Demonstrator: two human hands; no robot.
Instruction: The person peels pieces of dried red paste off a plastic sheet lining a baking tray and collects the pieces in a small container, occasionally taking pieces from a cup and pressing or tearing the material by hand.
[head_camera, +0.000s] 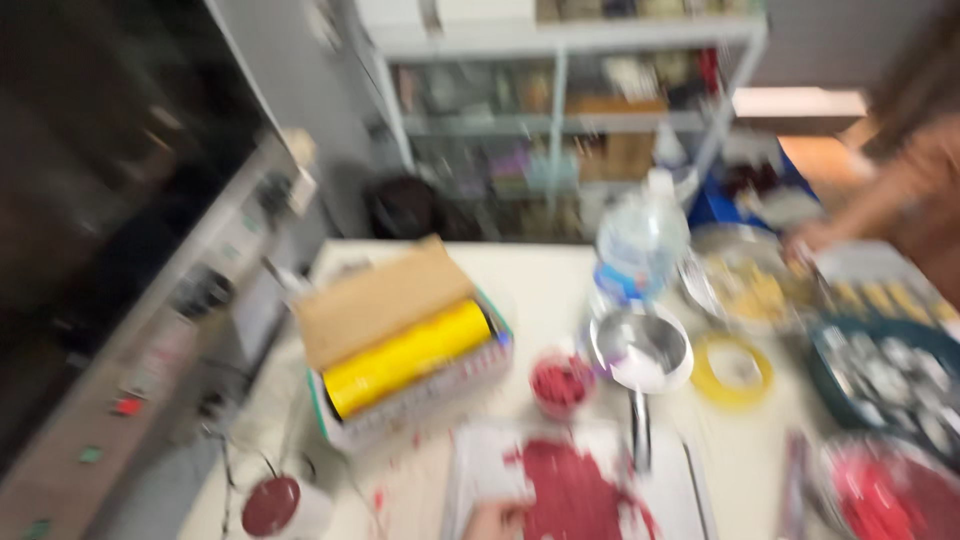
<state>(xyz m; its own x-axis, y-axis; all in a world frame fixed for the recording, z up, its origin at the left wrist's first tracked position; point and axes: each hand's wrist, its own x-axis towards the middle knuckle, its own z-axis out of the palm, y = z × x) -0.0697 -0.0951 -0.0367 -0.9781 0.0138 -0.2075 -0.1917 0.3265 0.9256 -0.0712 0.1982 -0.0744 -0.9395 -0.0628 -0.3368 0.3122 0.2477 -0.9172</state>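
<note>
Shelving is seen behind a cluttered bench (540, 275). One hand (497, 518), side unclear, is cut off at the bottom edge, touching a white tray (480, 470) of red paste (575, 490); its grip cannot be judged through blur. A co-worker's hand (805, 238) is noted beside a metal bowl (745, 280).

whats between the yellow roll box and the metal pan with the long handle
In the head view, a small cup of red stuff stands between the box with the yellow roll and the metal pan, on the pale table.

a grey wall (300, 70) behind cluttered metal shelves (560, 110); a pale worktable (540, 270) under blurred light.
</note>
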